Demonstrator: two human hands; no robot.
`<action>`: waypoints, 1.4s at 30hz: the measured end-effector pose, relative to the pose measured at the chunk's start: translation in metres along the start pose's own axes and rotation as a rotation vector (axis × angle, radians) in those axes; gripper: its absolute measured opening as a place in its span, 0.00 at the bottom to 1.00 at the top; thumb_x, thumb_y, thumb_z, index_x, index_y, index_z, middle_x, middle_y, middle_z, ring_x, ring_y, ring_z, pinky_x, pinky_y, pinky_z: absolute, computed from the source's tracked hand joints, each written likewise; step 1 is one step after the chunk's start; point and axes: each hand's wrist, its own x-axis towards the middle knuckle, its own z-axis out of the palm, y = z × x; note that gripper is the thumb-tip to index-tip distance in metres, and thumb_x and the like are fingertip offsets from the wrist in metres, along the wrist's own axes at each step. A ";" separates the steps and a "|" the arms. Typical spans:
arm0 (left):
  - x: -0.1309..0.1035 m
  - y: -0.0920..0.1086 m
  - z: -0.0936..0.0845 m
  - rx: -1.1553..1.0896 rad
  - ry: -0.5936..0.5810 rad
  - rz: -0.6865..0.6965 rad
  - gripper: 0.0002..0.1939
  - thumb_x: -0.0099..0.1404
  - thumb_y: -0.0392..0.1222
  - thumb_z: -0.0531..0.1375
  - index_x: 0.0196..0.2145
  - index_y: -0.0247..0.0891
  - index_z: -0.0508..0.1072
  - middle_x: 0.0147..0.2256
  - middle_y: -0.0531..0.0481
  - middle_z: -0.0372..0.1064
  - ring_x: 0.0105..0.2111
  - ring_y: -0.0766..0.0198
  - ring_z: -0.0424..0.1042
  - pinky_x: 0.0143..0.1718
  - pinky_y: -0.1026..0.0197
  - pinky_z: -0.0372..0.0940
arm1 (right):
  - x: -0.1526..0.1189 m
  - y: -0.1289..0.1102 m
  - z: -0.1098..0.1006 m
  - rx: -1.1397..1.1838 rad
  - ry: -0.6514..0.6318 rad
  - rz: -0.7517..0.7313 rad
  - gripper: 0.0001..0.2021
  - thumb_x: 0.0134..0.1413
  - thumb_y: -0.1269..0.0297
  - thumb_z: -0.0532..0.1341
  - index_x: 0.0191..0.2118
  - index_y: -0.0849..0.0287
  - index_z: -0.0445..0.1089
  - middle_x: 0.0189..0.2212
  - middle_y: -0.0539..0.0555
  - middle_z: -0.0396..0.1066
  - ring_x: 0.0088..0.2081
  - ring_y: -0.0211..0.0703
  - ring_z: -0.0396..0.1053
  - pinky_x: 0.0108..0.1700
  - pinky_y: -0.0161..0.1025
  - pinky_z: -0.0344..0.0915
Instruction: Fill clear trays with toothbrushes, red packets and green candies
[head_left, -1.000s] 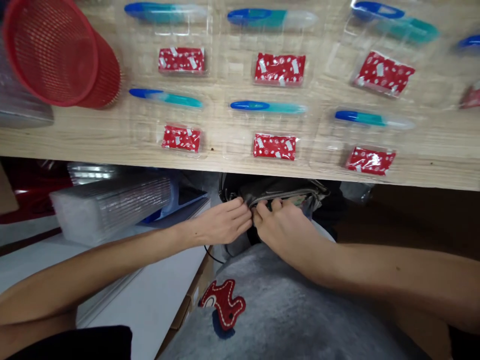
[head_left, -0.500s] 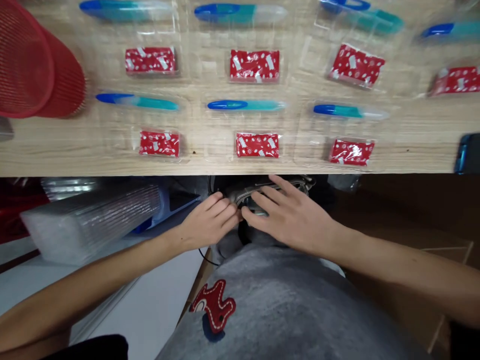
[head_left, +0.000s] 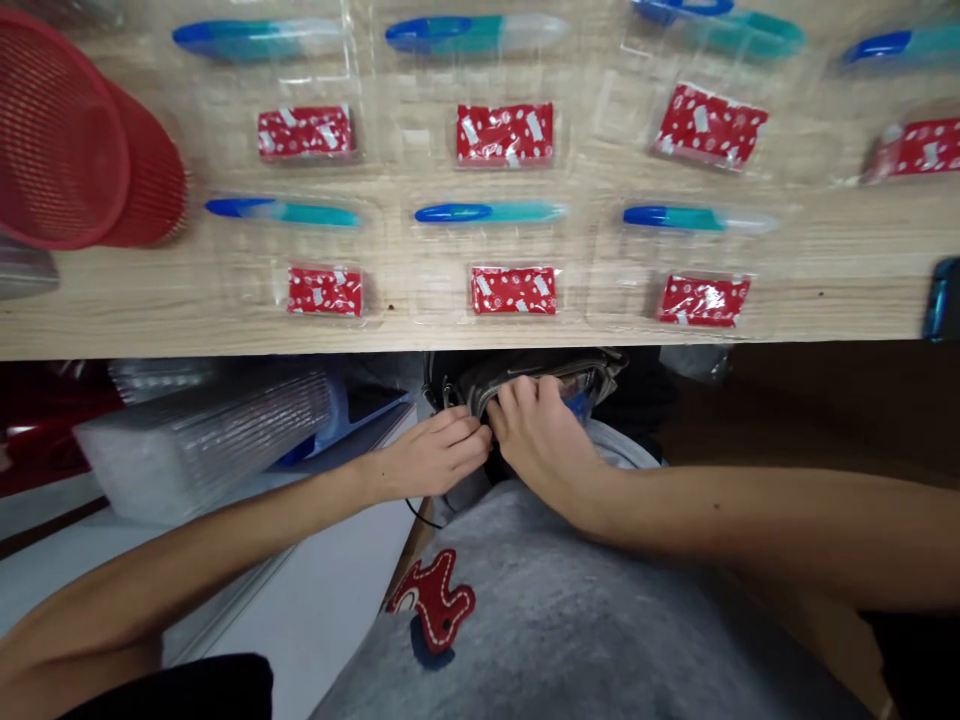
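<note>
A dark bag (head_left: 491,377) with a zippered edge rests at my lap, partly under the table. My left hand (head_left: 439,455) is closed in a pinch on the near left part of its edge. Close beside it, my right hand (head_left: 541,432) curls its fingers over the bag's opening, and the fingertips are hidden. Something blue (head_left: 579,403) shows through the bag to the right of that hand.
On the wooden table (head_left: 480,338) lie clear plastic trays with blue-and-teal pens (head_left: 487,212) and red patterned packets (head_left: 514,290). A red mesh cup (head_left: 150,170) stands at left, a dark phone (head_left: 943,300) at right. Stacked clear trays (head_left: 202,440) sit below left.
My right hand has gone from spread fingers above the bag to curled fingers at its opening, its wrist turning. My left hand stays at the bag's edge. The view has shifted slightly.
</note>
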 end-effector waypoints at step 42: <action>0.014 0.018 -0.015 -0.424 -0.172 -0.808 0.08 0.66 0.32 0.49 0.29 0.38 0.60 0.28 0.53 0.60 0.29 0.65 0.62 0.30 0.62 0.60 | -0.045 0.022 0.047 0.320 0.572 -0.175 0.18 0.63 0.74 0.49 0.56 0.65 0.65 0.47 0.64 0.72 0.49 0.49 0.70 0.50 0.48 0.67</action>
